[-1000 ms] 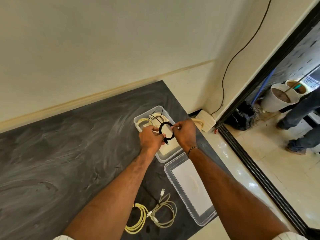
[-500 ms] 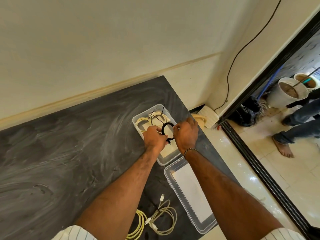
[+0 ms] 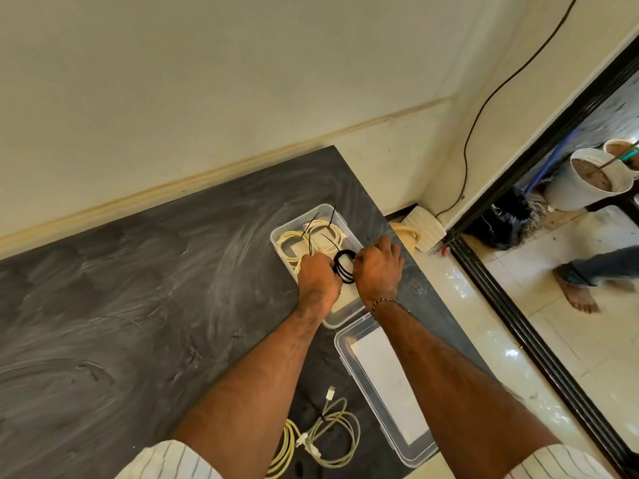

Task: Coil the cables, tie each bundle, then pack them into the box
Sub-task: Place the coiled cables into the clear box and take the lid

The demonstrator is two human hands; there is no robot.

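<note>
Dark grey slab tabletop [image 3: 121,305]: matte stone-like surface with pale chalky swirl marks, butted against a cream wall with a raised trim strip.

Yellow coiled cable [image 3: 285,447]: glossy round-section loops lying flat on the tabletop at the near edge, touching the next item.

Off-white coiled cable [image 3: 335,440]: dull, slightly greyed loops, flat on the slab; its white plug end points away from the person.

Clear plastic box [image 3: 281,236]: rectangular, rounded corners, translucent walls, long axis running from far-left to near-right. Inside lie cream coiled cables [image 3: 294,238] bound with thin black zip ties [image 3: 313,224], the stiff tie tails sticking upward.

Left hand [image 3: 318,276]: fingers curled, gripping the left side of the black coil over the box.

Black coiled cable [image 3: 345,267]: thin, smooth, several stacked loops forming a small oval ring, held between both hands just above the box's middle; the ring stands roughly on edge, its long axis running far to near.

Right hand [image 3: 378,267]: fingers curled, gripping the coil's right side; a beaded bracelet [image 3: 385,303] circles the wrist.

Clear plastic lid [image 3: 383,385]: flat, rectangular, with a raised rim, lying on the tabletop beside the box's near end.

White buckets [image 3: 581,181]: round, on the floor beyond the black door frame.
</note>
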